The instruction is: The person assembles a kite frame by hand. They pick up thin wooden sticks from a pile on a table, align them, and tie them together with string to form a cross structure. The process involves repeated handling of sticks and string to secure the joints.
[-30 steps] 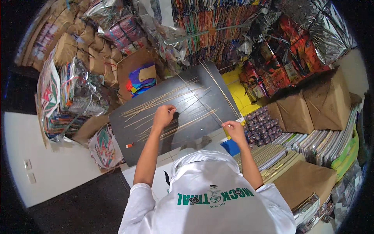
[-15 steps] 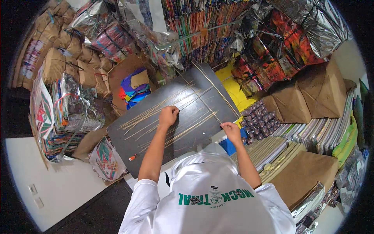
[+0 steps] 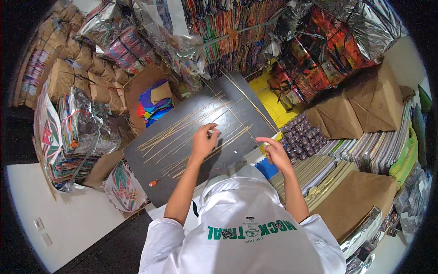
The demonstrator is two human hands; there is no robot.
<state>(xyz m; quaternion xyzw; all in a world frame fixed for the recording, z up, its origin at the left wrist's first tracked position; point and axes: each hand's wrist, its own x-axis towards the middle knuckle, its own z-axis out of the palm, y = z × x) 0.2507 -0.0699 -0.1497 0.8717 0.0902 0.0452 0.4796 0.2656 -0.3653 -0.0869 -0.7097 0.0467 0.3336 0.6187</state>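
Note:
A dark grey board [image 3: 157, 182] lies at a slant before me, with several thin bamboo sticks [image 3: 175, 125] spread over it in loose rows. One longer stick [image 3: 232, 109] crosses others, running from the board's far edge toward my right hand. My left hand [image 3: 205, 142] hovers over the middle sticks, fingers bent and apart, with no stick visible in it. Over the board's right edge is my right hand [image 3: 277, 154], its index finger stretched toward the crossing stick's near end; the other fingers are loosely curled. Whether that fingertip touches the stick, I cannot tell.
A small orange spool [image 3: 153, 183] sits at the board's lower left. Further sticks [image 3: 248, 98] lie along its right edge. Colourful folded sheets [image 3: 157, 105] are beyond the left side. Packed bundles [image 3: 86, 118], dark small rolls [image 3: 301, 134] and brown paper packages [image 3: 376, 102] crowd around.
My left hand has moved slightly right and nearer me, its fingers spreading. My right hand has come off its pinch at the crossing stick's near end, the index finger now extended.

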